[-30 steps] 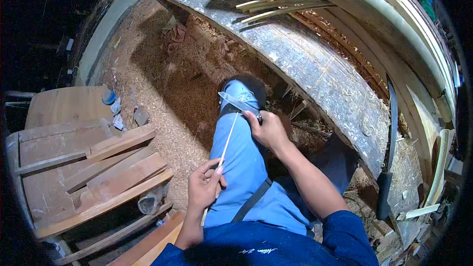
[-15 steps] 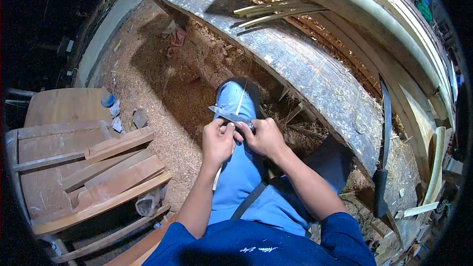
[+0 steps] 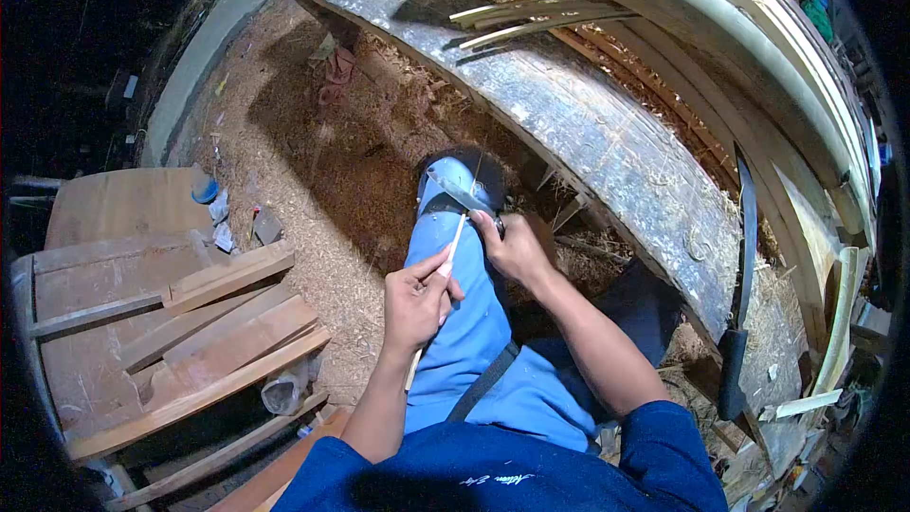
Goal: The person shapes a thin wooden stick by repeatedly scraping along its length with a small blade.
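My left hand pinches a thin pale strip, which looks like bamboo or wood. Its lower end comes out below that hand, and its upper end reaches the knife. In my right hand is a knife, fingers closed around its handle. The blade points up and left over my knee in blue trousers, close to or touching the strip's upper end; I cannot tell which. The grip hides most of the knife's handle.
A worn plank bench curves along the right, with several thin strips lying on it. A long dark-handled machete rests at its right end. Wood boards are stacked at left. Shavings cover the ground.
My hands have drawn apart: the left moved slightly down, while the right carried the knife up. More of the strip now shows between them, and the blade tilts more steeply.
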The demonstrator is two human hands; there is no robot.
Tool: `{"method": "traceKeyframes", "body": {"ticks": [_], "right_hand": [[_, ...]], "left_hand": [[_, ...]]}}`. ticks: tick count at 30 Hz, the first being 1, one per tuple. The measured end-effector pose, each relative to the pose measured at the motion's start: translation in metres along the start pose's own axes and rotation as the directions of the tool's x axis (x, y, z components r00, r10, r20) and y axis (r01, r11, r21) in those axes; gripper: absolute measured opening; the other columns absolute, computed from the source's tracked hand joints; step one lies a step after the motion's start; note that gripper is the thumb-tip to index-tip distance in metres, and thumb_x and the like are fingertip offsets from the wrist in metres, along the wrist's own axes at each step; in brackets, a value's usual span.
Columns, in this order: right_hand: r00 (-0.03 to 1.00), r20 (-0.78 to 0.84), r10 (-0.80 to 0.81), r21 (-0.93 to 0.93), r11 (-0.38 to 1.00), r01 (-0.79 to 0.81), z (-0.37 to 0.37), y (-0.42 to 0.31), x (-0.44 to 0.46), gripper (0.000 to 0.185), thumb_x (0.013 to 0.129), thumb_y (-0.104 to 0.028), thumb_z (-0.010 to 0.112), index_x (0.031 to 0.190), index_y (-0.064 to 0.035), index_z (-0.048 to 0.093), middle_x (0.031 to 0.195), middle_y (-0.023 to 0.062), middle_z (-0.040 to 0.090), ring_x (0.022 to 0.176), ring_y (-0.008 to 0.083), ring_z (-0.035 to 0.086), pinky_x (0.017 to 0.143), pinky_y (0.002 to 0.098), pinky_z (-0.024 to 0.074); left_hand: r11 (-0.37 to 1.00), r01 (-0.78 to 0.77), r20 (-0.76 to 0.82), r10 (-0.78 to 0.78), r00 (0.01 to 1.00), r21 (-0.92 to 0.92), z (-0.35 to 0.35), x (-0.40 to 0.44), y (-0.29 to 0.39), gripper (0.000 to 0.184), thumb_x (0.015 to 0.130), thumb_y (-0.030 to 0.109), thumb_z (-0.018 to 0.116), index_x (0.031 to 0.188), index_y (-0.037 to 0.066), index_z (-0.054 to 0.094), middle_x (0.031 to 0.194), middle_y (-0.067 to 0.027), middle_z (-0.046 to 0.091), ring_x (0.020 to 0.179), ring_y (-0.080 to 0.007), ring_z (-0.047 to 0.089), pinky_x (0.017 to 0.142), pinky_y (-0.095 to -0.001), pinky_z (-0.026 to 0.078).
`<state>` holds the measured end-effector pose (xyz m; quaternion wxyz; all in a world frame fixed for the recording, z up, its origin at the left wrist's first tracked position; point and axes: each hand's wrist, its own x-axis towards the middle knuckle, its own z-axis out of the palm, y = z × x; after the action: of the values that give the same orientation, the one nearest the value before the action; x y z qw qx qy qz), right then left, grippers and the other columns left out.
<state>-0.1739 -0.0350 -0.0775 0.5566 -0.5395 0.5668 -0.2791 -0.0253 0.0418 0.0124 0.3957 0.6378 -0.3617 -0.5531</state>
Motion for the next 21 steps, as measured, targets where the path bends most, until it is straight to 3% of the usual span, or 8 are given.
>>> {"method": "traceKeyframes", "body": {"ticks": [1,3,7,11,16,17,19,21], "right_hand": [[1.0,0.005,-0.002,-0.001,1.0,0.002,-0.002,-0.009,-0.004,0.056,0.093,-0.043,0.06,0.076,0.0092,0.066,0.068,0.0285,0.063,0.061,0.0324,0.067,0.055,0.0444,0.0483],[0.987,0.028,-0.16,-0.123,0.979,0.163,-0.007,-0.024,-0.019,0.053,0.092,-0.041,0.061,0.073,0.0081,0.067,0.065,0.0301,0.061,0.061,0.0396,0.066,0.054,0.0459,0.0494],[0.983,0.074,-0.166,-0.225,0.958,0.178,-0.006,-0.022,-0.028,0.054,0.089,-0.041,0.063,0.068,0.0086,0.065,0.059,0.0301,0.057,0.056,0.0426,0.063,0.052,0.0474,0.0499],[0.971,0.038,-0.236,-0.204,0.949,0.238,-0.003,-0.016,-0.022,0.054,0.089,-0.041,0.064,0.067,0.0089,0.064,0.059,0.0309,0.057,0.056,0.0433,0.063,0.052,0.0478,0.05],[0.953,-0.043,-0.3,-0.226,0.932,0.283,0.003,-0.009,-0.018,0.054,0.089,-0.04,0.064,0.068,0.009,0.063,0.06,0.0305,0.057,0.056,0.0431,0.063,0.051,0.0475,0.0485],[0.981,-0.037,-0.189,-0.09,0.979,0.185,0.003,-0.008,-0.01,0.053,0.09,-0.039,0.063,0.068,0.0085,0.063,0.062,0.0302,0.058,0.055,0.0427,0.062,0.05,0.0474,0.0459],[0.979,-0.02,-0.205,-0.143,0.969,0.2,0.003,-0.004,-0.004,0.052,0.092,-0.039,0.063,0.067,0.0077,0.063,0.062,0.0295,0.058,0.055,0.0372,0.063,0.051,0.0469,0.0439],[0.984,-0.026,-0.178,-0.064,0.982,0.176,0.005,-0.002,-0.003,0.054,0.092,-0.041,0.061,0.068,0.0078,0.063,0.062,0.0289,0.058,0.056,0.0351,0.064,0.051,0.0468,0.0442]], "left_hand": [[1.0,0.0,-0.005,0.0,1.0,-0.001,0.001,0.003,0.001,0.031,0.097,0.008,0.055,0.124,-0.007,0.059,0.066,-0.0092,0.063,0.041,-0.0034,0.043,0.038,-0.0195,0.034],[1.0,-0.018,-0.026,0.018,1.0,0.001,0.003,0.012,0.003,0.03,0.097,0.008,0.055,0.123,-0.006,0.06,0.066,-0.0101,0.064,0.041,-0.0035,0.043,0.039,-0.0194,0.034],[0.998,-0.019,0.001,0.019,1.0,0.068,0.002,0.022,0.007,0.023,0.099,0.011,0.052,0.095,-0.005,0.067,0.062,-0.0047,0.061,0.042,-0.0021,0.043,0.039,-0.02,0.032],[0.998,-0.029,-0.026,0.03,0.999,0.058,0.004,0.021,0.006,0.024,0.099,0.012,0.053,0.089,-0.005,0.067,0.06,-0.0027,0.059,0.043,-0.0013,0.042,0.04,-0.0194,0.031],[0.998,-0.056,-0.062,0.056,0.996,0.008,0.003,0.018,-0.003,0.025,0.097,0.009,0.055,0.117,-0.004,0.065,0.062,-0.0026,0.059,0.045,-0.0005,0.041,0.041,-0.018,0.032],[0.998,-0.056,-0.063,0.057,0.996,0.006,0.003,0.015,-0.005,0.025,0.097,0.009,0.055,0.117,-0.004,0.065,0.062,-0.0026,0.059,0.045,-0.0005,0.041,0.041,-0.018,0.032],[0.998,-0.063,-0.042,0.063,0.997,0.001,0.002,0.007,-0.009,0.032,0.096,0.006,0.056,0.127,-0.003,0.058,0.064,-0.0041,0.059,0.045,-0.001,0.041,0.041,-0.018,0.032],[0.998,-0.055,-0.043,0.056,0.997,0.017,0.0,0.0,-0.008,0.031,0.097,0.006,0.055,0.126,-0.004,0.059,0.064,-0.0044,0.06,0.044,-0.0013,0.041,0.041,-0.018,0.033]]}}
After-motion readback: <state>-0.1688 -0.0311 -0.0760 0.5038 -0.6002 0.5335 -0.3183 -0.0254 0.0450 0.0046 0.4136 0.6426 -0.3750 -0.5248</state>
